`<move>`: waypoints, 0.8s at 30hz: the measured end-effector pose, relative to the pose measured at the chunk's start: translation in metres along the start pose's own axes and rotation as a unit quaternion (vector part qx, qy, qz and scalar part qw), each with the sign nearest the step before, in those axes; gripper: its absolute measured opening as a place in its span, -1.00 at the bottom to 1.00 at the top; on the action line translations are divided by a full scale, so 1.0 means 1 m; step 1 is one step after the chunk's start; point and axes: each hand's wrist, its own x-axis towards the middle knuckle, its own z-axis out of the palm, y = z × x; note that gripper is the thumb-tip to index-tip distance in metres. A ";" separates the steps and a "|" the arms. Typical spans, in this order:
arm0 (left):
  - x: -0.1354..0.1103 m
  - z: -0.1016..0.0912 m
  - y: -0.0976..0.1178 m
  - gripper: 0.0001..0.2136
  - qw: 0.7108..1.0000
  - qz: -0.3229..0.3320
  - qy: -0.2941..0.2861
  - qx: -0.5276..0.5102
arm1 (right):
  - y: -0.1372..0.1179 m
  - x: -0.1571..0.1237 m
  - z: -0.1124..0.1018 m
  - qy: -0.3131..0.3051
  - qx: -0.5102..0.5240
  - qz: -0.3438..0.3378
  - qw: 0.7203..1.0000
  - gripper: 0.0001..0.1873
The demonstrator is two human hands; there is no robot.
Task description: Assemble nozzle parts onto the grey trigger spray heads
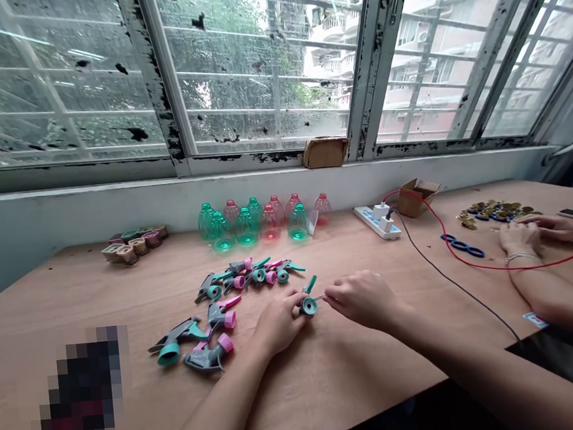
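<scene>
Near the middle of the table my left hand [280, 321] is closed around a grey and teal trigger spray head [308, 306], whose round teal collar faces me and whose teal lever points up. To its right, my right hand [363, 298] pinches a thin, rod-like piece [320, 297] that reaches to the side of the spray head. Most of that piece is hidden in my fingers, so its kind is unclear. Left of my left hand lie loose spray heads with pink or teal collars [206, 357], and a group of several more [259, 274] sits farther back.
Green and red clear bottles [246, 228] stand by the wall. A white power strip [378, 224] with cables and a cardboard box [417, 198] are to their right. Small containers [133, 245] sit back left. A person's hands [519, 238] work at the right near gold pieces [504, 210].
</scene>
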 end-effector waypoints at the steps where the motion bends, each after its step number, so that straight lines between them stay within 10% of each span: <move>1: 0.000 0.000 -0.001 -0.75 1.000 -0.001 -0.012 -0.004 | -0.002 0.000 -0.003 -0.006 -0.013 -0.014 1.000 -0.63; 12: 0.000 -0.005 -0.001 -0.79 0.995 0.050 -0.082 0.027 | -0.014 -0.013 0.006 -0.024 -0.010 -0.012 1.000 -0.67; 24: -0.002 -0.005 0.002 -0.80 0.997 0.050 -0.064 0.008 | -0.004 -0.033 0.051 0.091 0.154 0.075 0.981 -0.58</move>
